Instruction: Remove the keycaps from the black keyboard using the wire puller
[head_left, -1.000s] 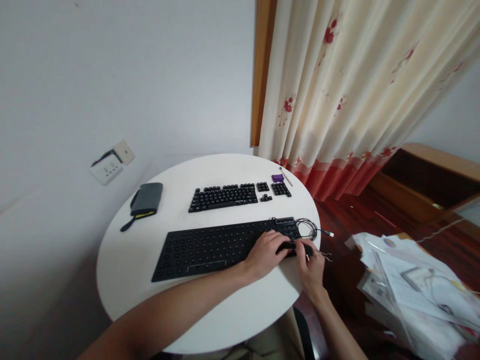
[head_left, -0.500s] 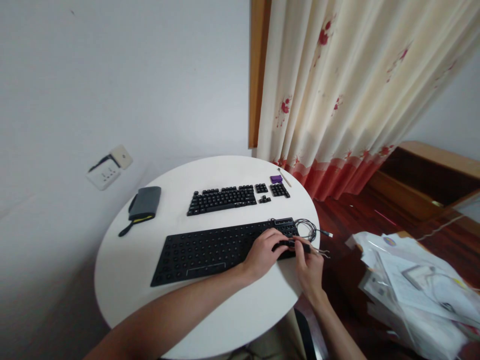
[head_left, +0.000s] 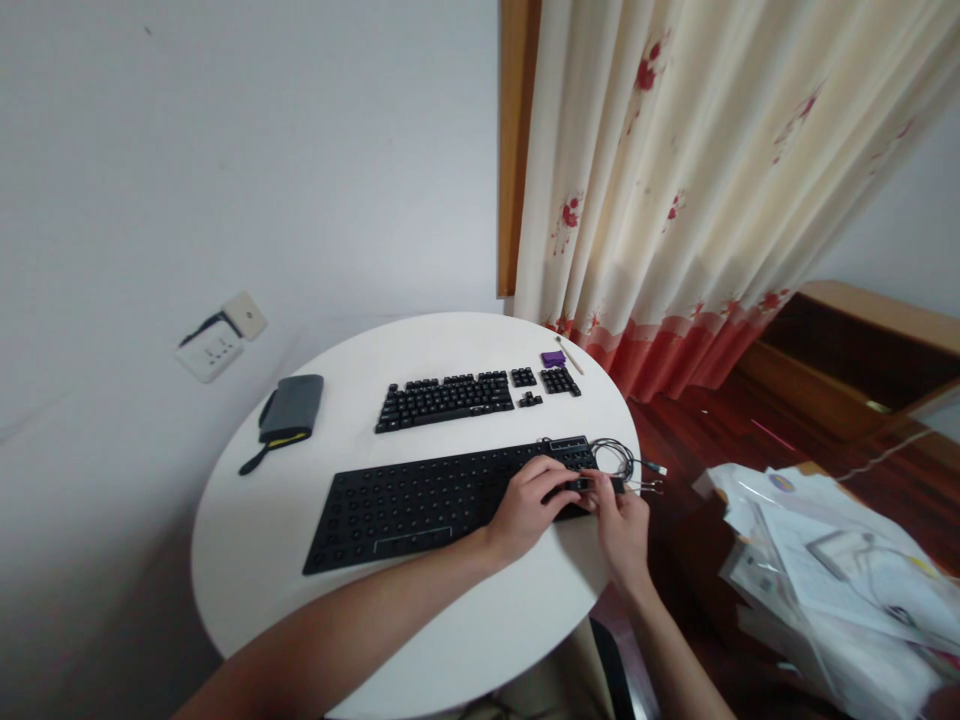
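Observation:
My left hand [head_left: 529,502] is over the right part of a black keyboard [head_left: 420,500] that shows its key sockets without caps. Its thumb and fingers are closed on the left end of a keycap puller [head_left: 618,485], a black-handled tool with thin wire prongs sticking out to the right. My right hand [head_left: 625,528] pinches the same puller beside the left fingertips, above the keyboard's right end. The fingers hide much of the handle, and whether a keycap is between them I cannot tell. Behind the keyboard, removed black keycaps [head_left: 446,402] lie grouped in rows.
A coiled USB cable [head_left: 616,456] lies at the keyboard's right end. A purple cloth [head_left: 553,358] and a thin brush [head_left: 570,357] are at the back right. A grey pouch [head_left: 292,405] lies left on the round white table [head_left: 262,600]. Plastic-wrapped papers [head_left: 832,560] stand to the right.
My right hand has shifted its fingers along the puller towards my left hand. The wire prongs have tipped up slightly and now point more level to the right.

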